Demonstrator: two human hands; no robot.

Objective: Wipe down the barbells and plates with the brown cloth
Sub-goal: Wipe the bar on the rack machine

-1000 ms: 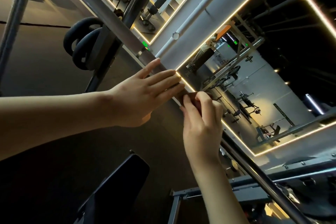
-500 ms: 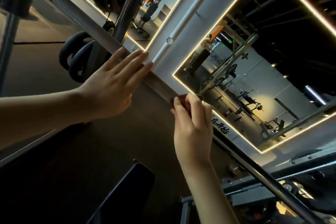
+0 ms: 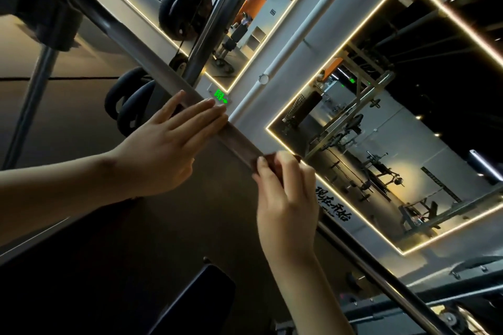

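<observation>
The right hand [image 3: 285,193] pinches the brown cloth [image 3: 269,159] on the barbell [image 3: 239,141]. Further along the barbell, the left hand [image 3: 168,144] rests flat.

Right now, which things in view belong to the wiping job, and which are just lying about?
Job: barbell, brown cloth in right hand, left hand on it, weight plates.
Not job: bench pad, green lit sign, mirror.

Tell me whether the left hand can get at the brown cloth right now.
Likely yes: the left hand lies flat on the barbell, only bare bar between it and the cloth the right hand pinches.
</observation>
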